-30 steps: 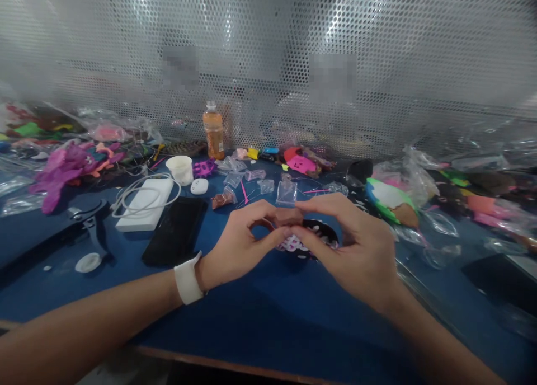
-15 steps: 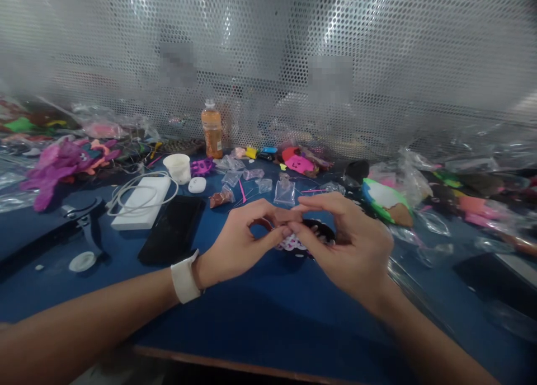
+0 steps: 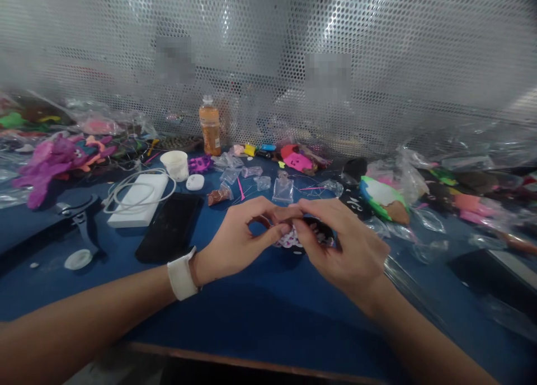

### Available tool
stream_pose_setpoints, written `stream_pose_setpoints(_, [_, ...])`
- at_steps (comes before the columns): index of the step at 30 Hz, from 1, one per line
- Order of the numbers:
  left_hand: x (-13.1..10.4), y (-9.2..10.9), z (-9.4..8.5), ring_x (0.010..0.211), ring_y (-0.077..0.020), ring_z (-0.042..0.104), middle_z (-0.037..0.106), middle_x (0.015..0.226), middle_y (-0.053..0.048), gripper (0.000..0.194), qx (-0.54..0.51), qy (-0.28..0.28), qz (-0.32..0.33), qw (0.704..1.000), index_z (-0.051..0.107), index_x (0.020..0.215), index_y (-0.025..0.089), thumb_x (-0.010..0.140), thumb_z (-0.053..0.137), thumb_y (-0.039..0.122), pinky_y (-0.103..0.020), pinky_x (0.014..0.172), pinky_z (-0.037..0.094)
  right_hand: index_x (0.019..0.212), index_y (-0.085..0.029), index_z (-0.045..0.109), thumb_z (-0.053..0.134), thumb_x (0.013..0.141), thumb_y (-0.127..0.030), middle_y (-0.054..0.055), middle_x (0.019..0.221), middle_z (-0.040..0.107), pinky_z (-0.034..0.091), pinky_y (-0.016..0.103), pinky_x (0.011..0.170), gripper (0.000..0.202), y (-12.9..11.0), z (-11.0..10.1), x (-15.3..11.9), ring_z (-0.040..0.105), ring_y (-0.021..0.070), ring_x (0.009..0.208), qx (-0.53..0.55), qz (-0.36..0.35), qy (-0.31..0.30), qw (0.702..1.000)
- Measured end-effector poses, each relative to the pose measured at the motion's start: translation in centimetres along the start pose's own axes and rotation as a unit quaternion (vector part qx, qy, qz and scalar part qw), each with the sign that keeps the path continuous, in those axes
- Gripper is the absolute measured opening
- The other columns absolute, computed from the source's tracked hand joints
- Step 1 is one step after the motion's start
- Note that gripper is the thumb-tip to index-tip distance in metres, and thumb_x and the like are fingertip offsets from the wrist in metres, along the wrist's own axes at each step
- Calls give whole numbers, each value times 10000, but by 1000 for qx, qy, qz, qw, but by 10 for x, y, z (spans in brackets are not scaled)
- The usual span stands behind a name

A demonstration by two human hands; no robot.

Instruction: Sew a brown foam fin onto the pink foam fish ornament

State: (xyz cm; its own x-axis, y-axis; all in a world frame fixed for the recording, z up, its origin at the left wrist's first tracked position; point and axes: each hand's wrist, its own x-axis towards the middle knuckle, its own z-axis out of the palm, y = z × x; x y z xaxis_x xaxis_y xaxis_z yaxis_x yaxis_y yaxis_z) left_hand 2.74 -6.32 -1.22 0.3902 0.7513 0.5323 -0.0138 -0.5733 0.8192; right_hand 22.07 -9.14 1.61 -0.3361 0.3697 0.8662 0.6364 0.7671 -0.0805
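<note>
Over the blue table, my left hand [image 3: 239, 234] and my right hand [image 3: 348, 250] meet with thumbs and fingertips pressed together. Between and just beyond them is a small black piece with white and pink specks [image 3: 289, 238], which looks like modelling clay. Both hands are closed on its near and upper side, and my fingers hide much of it, so its full shape cannot be told. A white band [image 3: 182, 277] is round my left wrist.
Left of my hands lie a black phone [image 3: 170, 228], a white box with a cable [image 3: 140, 200] and a white cup [image 3: 175, 165]. A drink bottle [image 3: 210, 126] stands behind. Small plastic bags [image 3: 283, 189] and a green-edged clay piece [image 3: 384, 197] lie beyond, before a perforated metal screen [image 3: 260, 49].
My right fingers have shifted slightly and curl closer against the left fingertips. The whole view has moved a little, and the specked piece stays between my hands.
</note>
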Motion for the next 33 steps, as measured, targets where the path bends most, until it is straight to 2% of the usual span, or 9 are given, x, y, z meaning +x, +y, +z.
stream_pose_setpoints(5, [-1,1,-1,928,-161,667,677,979,-57,91,12,1,-4,1000,674,983,170,983,669,261,-274,795,595,1392,-354,588,728,889,-59,11,1078,798,659,393,796,599,-3,1,1,776,247,934,14,27,7,999])
stream_pose_setpoints(8, [-1,3,-2,909,-143,664,673,999,-50,48,24,16,11,1000,682,1002,178,975,673,217,-244,763,591,1292,-311,654,735,858,-44,25,1028,795,656,381,778,516,-3,0,2,771,238,900,39,32,3,999])
stream_pose_setpoints(11, [-1,6,-4,883,-127,650,680,958,-31,27,64,24,41,997,689,936,184,949,712,185,-227,772,579,1209,-294,699,720,850,-37,33,1019,796,656,373,734,442,-4,-3,2,769,234,868,55,33,3,998])
stream_pose_setpoints(15, [-1,8,-8,915,-148,660,708,955,-38,25,85,5,71,994,706,948,186,957,713,208,-264,835,571,1144,-307,725,718,856,-37,24,1018,799,655,368,733,394,-4,-5,1,767,224,861,54,50,7,997])
stream_pose_setpoints(19, [-2,8,-9,916,-165,670,722,967,-54,91,87,-2,80,993,715,978,180,982,689,267,-300,861,566,1157,-318,720,725,855,-47,21,997,795,651,410,758,405,-1,-3,-1,765,232,857,94,70,16,993])
stream_pose_setpoints(26, [-1,8,-8,947,-153,669,729,991,-37,96,98,4,84,992,734,1056,200,999,657,208,-275,865,559,1108,-308,743,753,859,-42,18,978,799,643,401,738,364,4,-2,1,767,223,851,138,65,8,988])
stream_pose_setpoints(33, [1,9,-8,939,-159,665,717,984,-43,55,97,-6,77,992,711,1006,187,986,667,213,-280,850,565,1105,-316,743,759,873,-88,14,989,797,650,408,760,326,5,-1,-2,772,240,895,140,90,6,986])
